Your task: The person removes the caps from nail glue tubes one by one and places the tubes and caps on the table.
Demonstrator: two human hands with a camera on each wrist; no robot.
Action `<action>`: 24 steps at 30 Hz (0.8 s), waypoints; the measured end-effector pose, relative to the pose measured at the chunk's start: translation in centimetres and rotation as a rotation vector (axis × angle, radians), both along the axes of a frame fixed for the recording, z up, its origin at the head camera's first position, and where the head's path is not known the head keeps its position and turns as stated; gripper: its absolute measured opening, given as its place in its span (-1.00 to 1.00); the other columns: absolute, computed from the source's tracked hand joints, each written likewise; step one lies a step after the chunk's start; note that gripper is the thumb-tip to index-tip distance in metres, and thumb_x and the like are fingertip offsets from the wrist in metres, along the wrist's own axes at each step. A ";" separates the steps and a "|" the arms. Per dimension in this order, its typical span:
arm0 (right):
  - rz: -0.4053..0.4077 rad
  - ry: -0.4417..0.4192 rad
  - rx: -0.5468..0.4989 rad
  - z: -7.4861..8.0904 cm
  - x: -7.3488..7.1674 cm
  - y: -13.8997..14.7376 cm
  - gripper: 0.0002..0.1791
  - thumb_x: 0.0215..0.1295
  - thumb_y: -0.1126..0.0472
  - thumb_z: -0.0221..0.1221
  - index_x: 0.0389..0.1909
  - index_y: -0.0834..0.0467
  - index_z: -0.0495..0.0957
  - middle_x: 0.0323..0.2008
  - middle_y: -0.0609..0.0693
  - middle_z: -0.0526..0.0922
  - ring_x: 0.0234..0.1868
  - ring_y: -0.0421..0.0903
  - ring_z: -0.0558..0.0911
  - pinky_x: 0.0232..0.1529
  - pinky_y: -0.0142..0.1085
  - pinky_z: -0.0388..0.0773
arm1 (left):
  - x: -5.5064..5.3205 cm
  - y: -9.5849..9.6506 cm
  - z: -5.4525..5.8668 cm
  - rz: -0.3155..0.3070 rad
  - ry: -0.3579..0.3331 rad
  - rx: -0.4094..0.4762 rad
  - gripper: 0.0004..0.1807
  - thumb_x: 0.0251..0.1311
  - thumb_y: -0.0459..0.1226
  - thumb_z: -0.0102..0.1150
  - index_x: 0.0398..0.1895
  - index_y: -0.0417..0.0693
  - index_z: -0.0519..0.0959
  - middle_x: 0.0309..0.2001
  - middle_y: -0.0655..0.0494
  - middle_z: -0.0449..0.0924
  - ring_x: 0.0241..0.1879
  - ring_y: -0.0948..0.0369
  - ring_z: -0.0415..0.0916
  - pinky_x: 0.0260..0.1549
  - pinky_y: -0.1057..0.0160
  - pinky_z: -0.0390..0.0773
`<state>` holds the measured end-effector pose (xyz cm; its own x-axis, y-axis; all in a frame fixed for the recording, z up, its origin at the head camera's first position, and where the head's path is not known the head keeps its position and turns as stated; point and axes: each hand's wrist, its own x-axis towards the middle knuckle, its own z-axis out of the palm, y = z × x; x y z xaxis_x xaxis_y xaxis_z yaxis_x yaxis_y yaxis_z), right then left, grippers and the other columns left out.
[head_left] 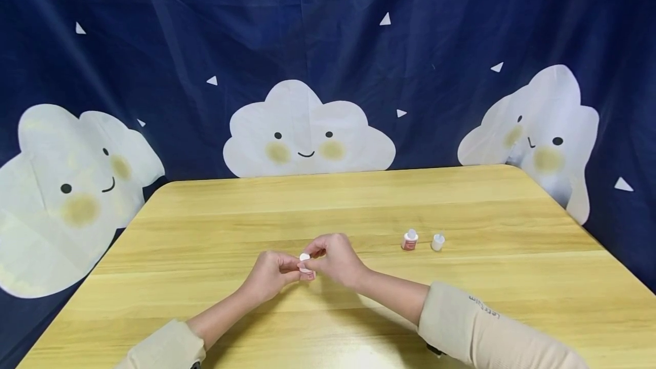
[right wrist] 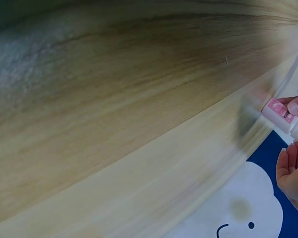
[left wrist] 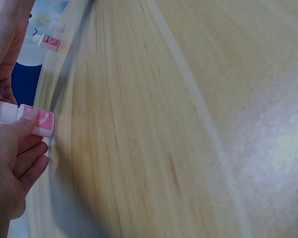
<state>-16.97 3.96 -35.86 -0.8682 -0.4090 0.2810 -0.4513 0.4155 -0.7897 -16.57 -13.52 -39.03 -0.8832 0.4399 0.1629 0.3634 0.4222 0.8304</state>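
Gripping pink-labelled bottle (left wrist: 45, 122) with left hand (head_left: 267, 276), pinching its white cap (left wrist: 5, 113) with right hand (head_left: 338, 261), fingers narrow on both. Holding at six o'clock in head view. Seeing second bottle (head_left: 409, 242) between two and three o'clock from there, loose cap (head_left: 438, 242) near it at three.

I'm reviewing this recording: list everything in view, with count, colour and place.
Table: one, pale yellow wood-look, below everything
Held bottle: one, white with pink label, front middle
Bottle cap: one, white, at held bottle's top
Standing bottle: one, white with red-pink label, right of centre
Cap-like piece: one, white, right of standing bottle
Curtain: one, navy, behind table
Clouds: three, white, on curtain
Triangles: several, white, on curtain
Sleeves: two, beige, bottom edge
Left hand: one, bare, pinching held bottle
Right hand: one, bare, pinching bottle cap
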 end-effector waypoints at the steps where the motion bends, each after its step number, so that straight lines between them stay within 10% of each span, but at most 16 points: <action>1: -0.002 -0.004 0.003 0.0 0.0 0.0 -0.94 -0.01 0.35 0.35 -0.49 0.26 0.68 -0.50 0.04 0.70 -0.49 -0.29 0.53 -0.43 -0.55 0.52 | 0.0 0.0 0.0 0.000 -0.002 0.003 -0.84 -0.02 -0.30 0.33 -0.38 -0.22 0.70 -0.41 -0.06 0.71 -0.40 0.22 0.69 -0.39 0.49 0.62; 24: 0.046 0.002 0.045 0.3 -0.1 0.2 -0.95 0.00 0.38 0.33 -0.47 0.29 0.67 -0.49 0.07 0.72 -0.47 -0.24 0.60 -0.45 -0.56 0.53 | 0.1 0.0 -0.1 -0.010 0.032 0.002 -0.85 0.00 -0.38 0.29 -0.35 -0.30 0.68 -0.36 -0.13 0.70 -0.37 0.17 0.69 -0.37 0.49 0.62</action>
